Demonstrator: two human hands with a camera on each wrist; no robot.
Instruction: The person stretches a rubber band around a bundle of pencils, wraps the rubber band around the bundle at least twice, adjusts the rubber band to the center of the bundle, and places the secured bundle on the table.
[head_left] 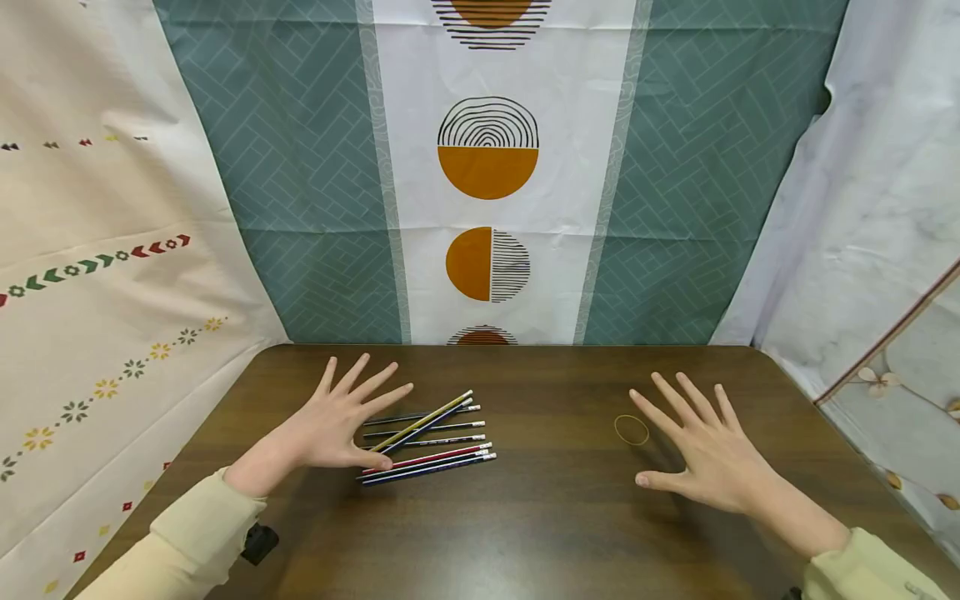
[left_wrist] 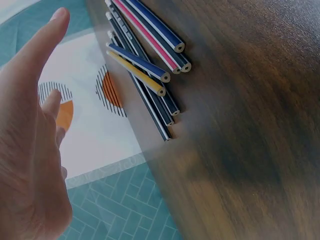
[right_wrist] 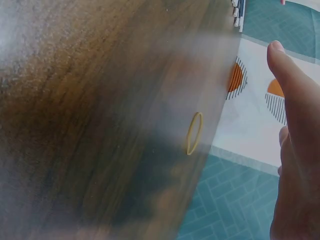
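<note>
Several pencils lie in a loose pile left of the middle of the table, their white eraser ends toward the right. Most are dark; one is red and a yellow pencil crosses over others beside a blue one. My left hand hovers above the pencils' left end, fingers spread, holding nothing. On the right, a thin yellow rubber band lies flat in a loop. My right hand is just right of the band, fingers spread wide and holding nothing; the right wrist view shows the band apart from it.
The brown wooden table has rounded far corners. A green and white patterned curtain hangs behind its far edge. Light patterned cloths hang at the left and right.
</note>
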